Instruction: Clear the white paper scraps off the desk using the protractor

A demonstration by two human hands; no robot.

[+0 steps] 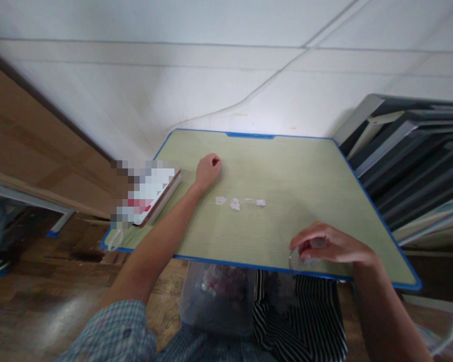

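Observation:
My left hand [209, 171] rests on the green tabletop [298, 176] in a loose fist, with a hollow showing at the curled fingers and nothing visible in it. Near the front edge on the right, my right hand [330, 245] has its fingers curled around a clear plastic bag [296, 259], partly hidden by the hand. Between my hands lie small white paper pieces in a row: a left group [220, 200], a middle cluster [235, 203] and a right piece [261, 203]. A thin clear strip [248, 200] lies between the last two.
On the table's left side is a box-like object [162, 196], its top blurred out. Below the front edge stands a translucent bin [219, 314] with clear and reddish contents, beside striped cloth [305, 311]. Dark panels [419, 156] lean at right; a large cardboard sheet [49, 141] stands left.

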